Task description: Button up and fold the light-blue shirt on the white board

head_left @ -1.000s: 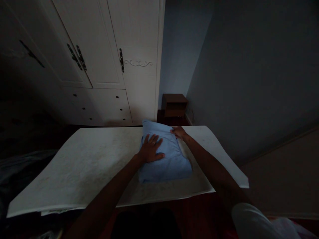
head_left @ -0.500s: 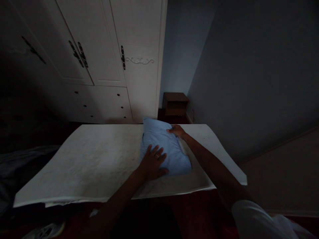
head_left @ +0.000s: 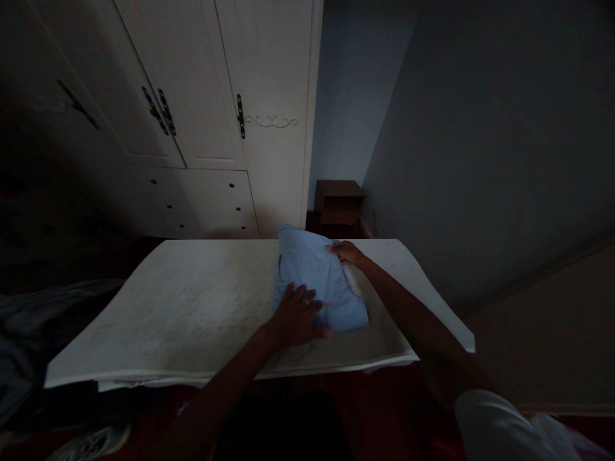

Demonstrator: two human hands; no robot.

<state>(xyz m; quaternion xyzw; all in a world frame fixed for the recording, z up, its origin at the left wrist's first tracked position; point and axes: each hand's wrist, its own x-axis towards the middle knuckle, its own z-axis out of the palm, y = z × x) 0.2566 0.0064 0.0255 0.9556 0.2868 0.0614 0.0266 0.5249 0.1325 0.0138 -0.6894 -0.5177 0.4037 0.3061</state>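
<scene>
A folded light-blue cloth lies on a white board that serves as a table top. My left hand rests flat on the cloth's near left corner, fingers spread, with a ring on one finger. My right hand presses on the cloth's far right edge, its fingers lying flat. Neither hand holds anything.
A white wardrobe with dark handles and drawers stands behind the board. A small brown bedside cabinet sits in the corner by the grey wall. Dark bedding lies at the left. The room is dim.
My left hand has slid from the middle of the cloth toward its near edge. The right hand has stayed at the far right edge. The view has shifted slightly.
</scene>
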